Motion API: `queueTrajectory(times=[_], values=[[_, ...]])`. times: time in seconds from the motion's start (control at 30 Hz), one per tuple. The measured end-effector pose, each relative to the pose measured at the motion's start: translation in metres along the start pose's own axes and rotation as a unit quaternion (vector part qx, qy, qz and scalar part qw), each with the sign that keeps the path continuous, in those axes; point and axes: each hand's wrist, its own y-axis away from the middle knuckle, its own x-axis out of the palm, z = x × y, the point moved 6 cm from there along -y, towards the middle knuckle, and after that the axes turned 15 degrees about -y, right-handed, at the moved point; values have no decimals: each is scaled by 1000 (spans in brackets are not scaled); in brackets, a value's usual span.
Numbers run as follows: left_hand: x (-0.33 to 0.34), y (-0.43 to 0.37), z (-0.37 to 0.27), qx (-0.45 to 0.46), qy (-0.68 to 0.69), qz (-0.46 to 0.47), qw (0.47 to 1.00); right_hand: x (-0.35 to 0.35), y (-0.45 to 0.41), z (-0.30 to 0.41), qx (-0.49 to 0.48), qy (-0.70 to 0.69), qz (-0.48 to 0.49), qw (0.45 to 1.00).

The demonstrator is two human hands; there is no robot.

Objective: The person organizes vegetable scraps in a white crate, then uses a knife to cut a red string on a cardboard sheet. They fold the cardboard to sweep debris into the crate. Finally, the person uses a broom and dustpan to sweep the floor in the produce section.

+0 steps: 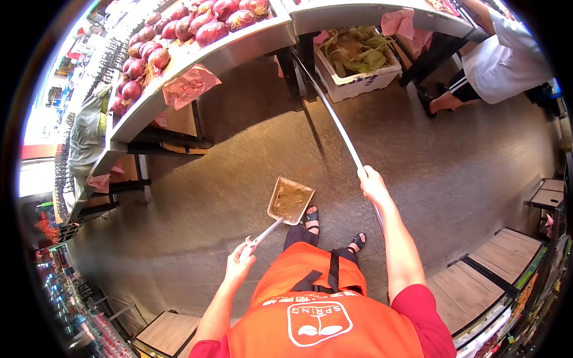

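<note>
My left hand is closed around the upper end of a long-handled dustpan. The pan is near my feet, with brownish dirt and thin stalk-like scraps in it. My right hand grips a long, shiny metal pole. From my hand the pole slants forward and left, reaching beneath the produce display beside a black table leg. Whatever is on its far end is hidden in the dark there. Its near end runs back behind my right forearm.
Red onions are heaped on a display stand with pink paper signs. Below it, a white foam box holds leafy green husks. A person in a white shirt stands at the right. Wood-topped low platforms line the near right side.
</note>
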Motion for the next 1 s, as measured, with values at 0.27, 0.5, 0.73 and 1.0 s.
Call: queueTrajectory(times=[0.27, 0.5, 0.73, 1.0], values=[[8, 8, -3, -11, -7, 20, 1000, 37, -44, -46, 90, 46, 0, 995], [9, 7, -10, -13, -21, 9, 1000, -3, 39, -142, 108, 51, 40, 992], [13, 4, 2, 12, -7, -10, 1000, -94, 232, -175, 195, 36, 37, 979], [23, 16, -14, 31, -14, -20, 999, -148, 395, -169, 202, -180, 0, 963]])
